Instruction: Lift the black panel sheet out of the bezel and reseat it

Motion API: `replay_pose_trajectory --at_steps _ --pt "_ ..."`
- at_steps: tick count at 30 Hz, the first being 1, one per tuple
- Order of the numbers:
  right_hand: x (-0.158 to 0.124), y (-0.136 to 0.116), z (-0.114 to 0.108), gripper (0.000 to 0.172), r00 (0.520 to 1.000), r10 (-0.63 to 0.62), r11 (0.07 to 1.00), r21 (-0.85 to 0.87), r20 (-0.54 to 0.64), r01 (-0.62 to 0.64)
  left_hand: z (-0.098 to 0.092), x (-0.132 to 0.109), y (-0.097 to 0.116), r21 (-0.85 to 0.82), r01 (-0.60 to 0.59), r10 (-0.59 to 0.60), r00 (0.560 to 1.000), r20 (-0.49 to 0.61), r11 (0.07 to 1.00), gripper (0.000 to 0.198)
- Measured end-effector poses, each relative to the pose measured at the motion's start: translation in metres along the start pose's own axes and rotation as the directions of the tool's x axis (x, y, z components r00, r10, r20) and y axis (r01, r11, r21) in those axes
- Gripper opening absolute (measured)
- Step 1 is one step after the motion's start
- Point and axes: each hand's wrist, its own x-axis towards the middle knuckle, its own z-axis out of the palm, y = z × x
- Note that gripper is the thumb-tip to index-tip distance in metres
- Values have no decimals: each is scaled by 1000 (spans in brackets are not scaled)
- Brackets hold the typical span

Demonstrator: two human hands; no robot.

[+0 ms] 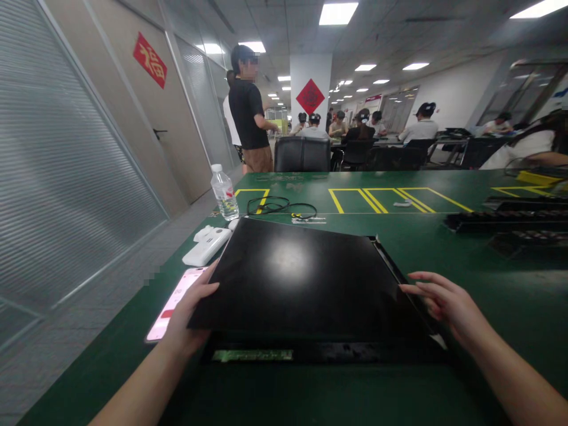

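A flat, glossy black screen panel (293,278) lies tilted over a dark frame (319,351) with a green circuit strip (252,355) along its near side. My left hand (189,310) is closed on the panel's left edge, thumb on top and the other fingers hidden underneath. At the right, my right hand (444,302) has its fingers apart, with one fingertip at the panel's right edge. A thin raised strip (388,258) runs along that right side. Beside my left hand rests a phone (173,305) with a lit pink screen.
A water bottle (225,192), a white device (207,245) and a coiled black cable (281,206) lie beyond the panel on the green table (355,222). Long black parts (506,219) are at the right. A person (251,112) stands past the table; several others sit farther back.
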Motion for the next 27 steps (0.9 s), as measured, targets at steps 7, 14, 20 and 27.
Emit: replay_pose_trajectory --at_steps 7,14,20,27 --pt "4 2 -3 51 999 -15 998 -62 -45 13 -1 5 -10 16 24 -24 1000 1 1000 87" --pt "5 4 -3 51 998 -34 996 -80 -51 30 2 4 -10 55 49 -49 999 1 997 84" --pt "8 8 -5 49 996 -54 995 -89 -65 48 2 4 -10 65 81 -83 996 30 995 85" --pt "6 4 -4 47 996 -44 993 -113 -75 35 0 4 -11 77 115 -117 993 24 990 84"
